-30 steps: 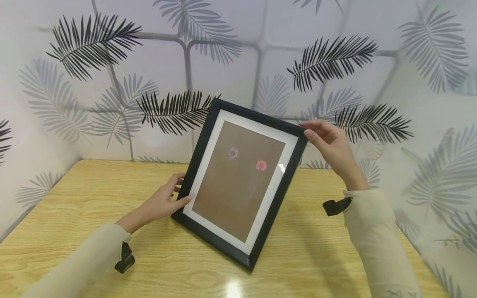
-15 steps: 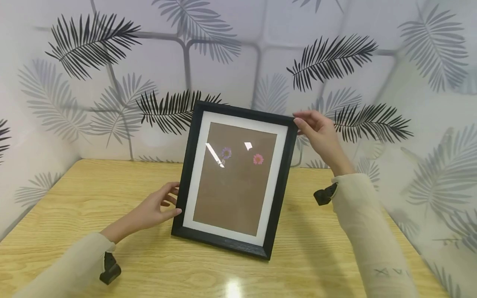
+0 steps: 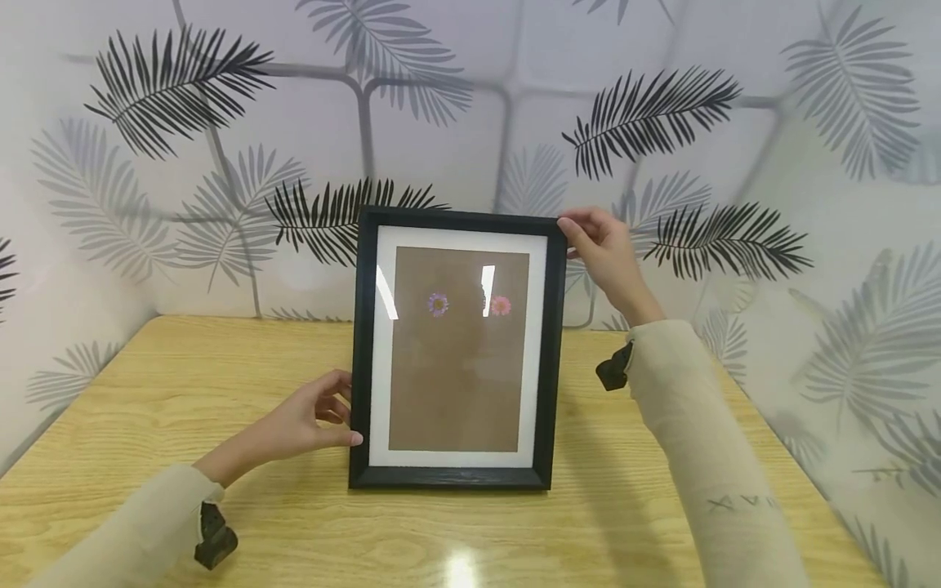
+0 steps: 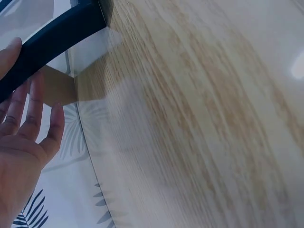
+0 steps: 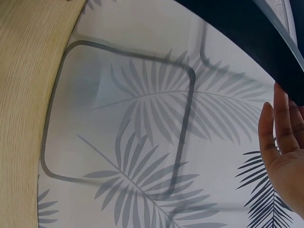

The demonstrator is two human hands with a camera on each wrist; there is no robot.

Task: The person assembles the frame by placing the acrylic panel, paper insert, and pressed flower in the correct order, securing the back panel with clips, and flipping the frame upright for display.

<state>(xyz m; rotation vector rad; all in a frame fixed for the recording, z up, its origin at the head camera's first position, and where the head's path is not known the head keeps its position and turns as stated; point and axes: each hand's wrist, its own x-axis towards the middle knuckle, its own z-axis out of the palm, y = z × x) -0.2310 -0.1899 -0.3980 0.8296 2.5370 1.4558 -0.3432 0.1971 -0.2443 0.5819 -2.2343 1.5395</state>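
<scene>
A black picture frame with a white mat and brown backing stands upright, its lower edge apparently on the wooden table. A small purple flower and a pink flower show behind the glass, along with bright reflections. My left hand holds the lower left side, thumb in front and fingers behind. At the upper right corner, my right hand pinches the frame between thumb and fingers. In the left wrist view, a brown flat piece shows behind the frame, reaching down to the tabletop.
The light wooden table runs back to a pale wall covering printed with grey and black leaves. A black strap device is on the left wrist, and another black device is on the right.
From a strong tilt, the frame has turned level, its top swinging left and its lower right corner rising. My right hand has moved left and up with it; my left hand has shifted slightly left and down.
</scene>
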